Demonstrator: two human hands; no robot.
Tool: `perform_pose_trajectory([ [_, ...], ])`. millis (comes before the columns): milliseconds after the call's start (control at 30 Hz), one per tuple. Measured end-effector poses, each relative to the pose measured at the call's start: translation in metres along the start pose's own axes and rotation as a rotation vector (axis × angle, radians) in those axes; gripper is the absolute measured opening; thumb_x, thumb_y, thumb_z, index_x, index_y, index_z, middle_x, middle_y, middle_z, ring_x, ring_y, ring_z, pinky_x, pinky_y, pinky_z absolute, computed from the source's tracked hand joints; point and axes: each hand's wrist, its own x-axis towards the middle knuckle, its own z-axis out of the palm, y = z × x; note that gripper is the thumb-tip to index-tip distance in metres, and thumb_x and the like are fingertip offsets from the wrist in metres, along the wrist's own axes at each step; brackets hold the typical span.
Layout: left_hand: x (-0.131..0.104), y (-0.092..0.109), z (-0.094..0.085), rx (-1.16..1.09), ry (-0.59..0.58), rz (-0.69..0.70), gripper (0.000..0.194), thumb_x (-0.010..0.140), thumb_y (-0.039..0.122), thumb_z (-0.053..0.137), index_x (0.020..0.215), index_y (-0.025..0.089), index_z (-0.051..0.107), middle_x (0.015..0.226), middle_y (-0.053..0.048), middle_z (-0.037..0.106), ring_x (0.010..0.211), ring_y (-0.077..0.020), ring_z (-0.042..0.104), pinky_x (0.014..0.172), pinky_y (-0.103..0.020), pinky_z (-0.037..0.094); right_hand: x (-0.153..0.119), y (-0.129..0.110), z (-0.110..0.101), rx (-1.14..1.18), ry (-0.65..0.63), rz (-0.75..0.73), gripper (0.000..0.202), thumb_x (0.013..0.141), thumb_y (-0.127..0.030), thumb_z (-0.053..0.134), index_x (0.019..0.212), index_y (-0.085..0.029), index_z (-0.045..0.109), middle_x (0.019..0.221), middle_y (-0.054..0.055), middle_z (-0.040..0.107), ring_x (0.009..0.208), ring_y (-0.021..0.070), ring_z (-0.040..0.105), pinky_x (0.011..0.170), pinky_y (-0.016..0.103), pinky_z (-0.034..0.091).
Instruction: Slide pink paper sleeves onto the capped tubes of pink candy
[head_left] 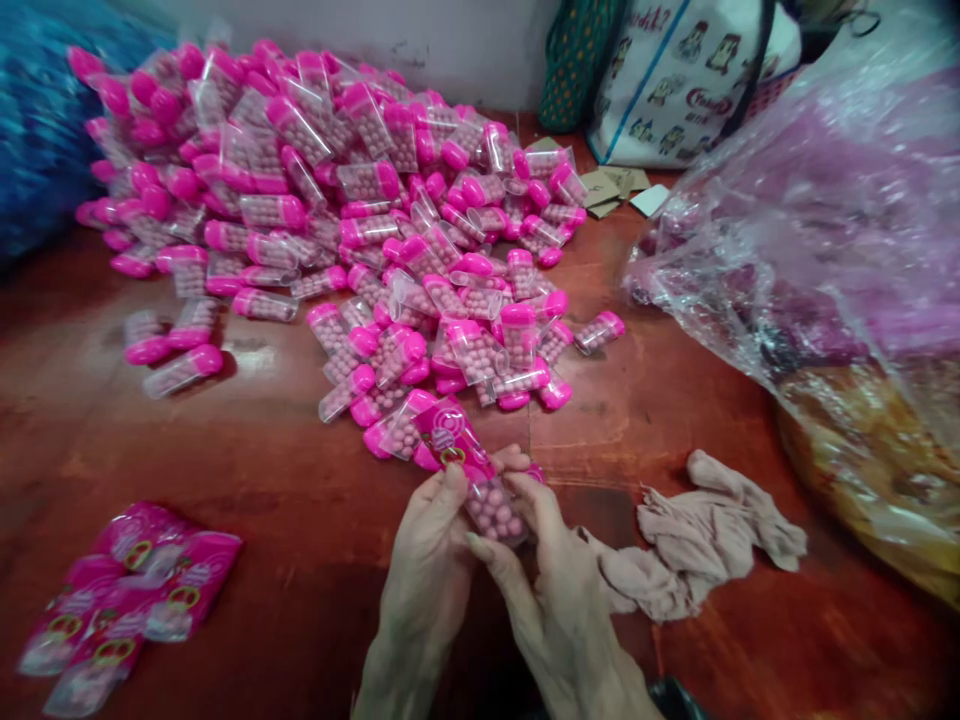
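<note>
Between my two hands is a clear tube of pink balls (495,512) with a printed pink wrapper (454,440) over its upper end. My left hand (427,545) grips the wrapper's side, thumb on the printed face. My right hand (551,560) holds the tube from the right, thumb near its lower end and fingers curled around it. Just beyond the hands lies a large heap of ball-filled tubes with bright pink caps (367,230). At the lower left, several printed pink wrappers (139,590) with clear lower parts lie overlapping.
A crumpled beige cloth (697,540) lies right of my hands on the reddish-brown surface (285,500). Large clear plastic bags (840,240) bulge along the right. Blue plastic (67,120) is at the far left. A printed carrier bag (675,90) and cardboard pieces (611,188) sit behind.
</note>
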Motion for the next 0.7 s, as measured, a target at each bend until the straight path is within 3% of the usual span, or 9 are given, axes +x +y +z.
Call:
perform_pose_trajectory([
  [133,0.004,0.006,-0.004,0.005,0.025,0.030,0.025,0.073,0.034,0.066,0.086,0.013,0.068,0.106,-0.012,0.068,0.057,-0.0115,0.059,0.053,-0.025,0.050,-0.004,0.004,0.010,-0.240,0.066,-0.097,0.029,0.091,-0.034,0.043,0.115,-0.020,0.051,0.091,0.007,0.070,0.074,0.0207,0.069,0.060,0.026,0.054],
  [200,0.005,0.005,-0.005,0.021,0.008,0.066,0.022,0.070,0.033,0.069,0.079,0.014,0.067,0.098,-0.011,0.069,0.066,-0.0159,0.063,0.050,-0.023,0.048,-0.005,0.003,0.014,-0.293,0.060,-0.128,0.028,0.091,-0.034,0.041,0.113,-0.018,0.050,0.083,0.006,0.071,0.068,0.0207,0.069,0.054,0.026,0.053],
  [267,0.006,0.003,-0.005,0.039,-0.029,0.120,0.018,0.068,0.033,0.070,0.073,0.016,0.065,0.085,-0.008,0.070,0.084,-0.0229,0.063,0.057,-0.026,0.050,-0.006,0.000,0.017,-0.333,0.053,-0.173,0.022,0.093,-0.030,0.039,0.107,-0.018,0.051,0.072,0.004,0.069,0.057,0.0193,0.068,0.048,0.025,0.051],
  [367,0.007,-0.001,-0.003,0.060,-0.106,0.171,0.018,0.060,0.032,0.075,0.066,0.020,0.062,0.070,-0.005,0.069,0.102,-0.0273,0.058,0.078,-0.035,0.050,-0.007,-0.005,0.022,-0.346,0.101,-0.208,0.021,0.094,-0.028,0.038,0.106,-0.017,0.052,0.076,0.006,0.070,0.058,0.0193,0.068,0.048,0.025,0.051],
  [567,0.004,-0.014,-0.004,0.085,-0.197,0.164,0.021,0.063,0.039,0.071,0.062,0.021,0.061,0.065,-0.008,0.069,0.113,-0.0337,0.050,0.094,-0.049,0.038,-0.018,-0.008,0.028,-0.194,0.098,0.000,0.041,0.094,-0.041,0.029,0.122,-0.019,0.049,0.069,0.007,0.069,0.052,0.0210,0.065,0.047,0.029,0.049],
  [700,-0.002,-0.017,-0.008,0.113,-0.182,0.142,0.015,0.071,0.032,0.065,0.068,0.017,0.066,0.073,-0.010,0.070,0.112,-0.0317,0.051,0.088,-0.041,0.043,-0.020,0.001,0.024,-0.058,0.131,0.121,0.046,0.089,-0.049,0.039,0.124,-0.021,0.050,0.091,0.010,0.069,0.079,0.0245,0.066,0.067,0.034,0.052],
])
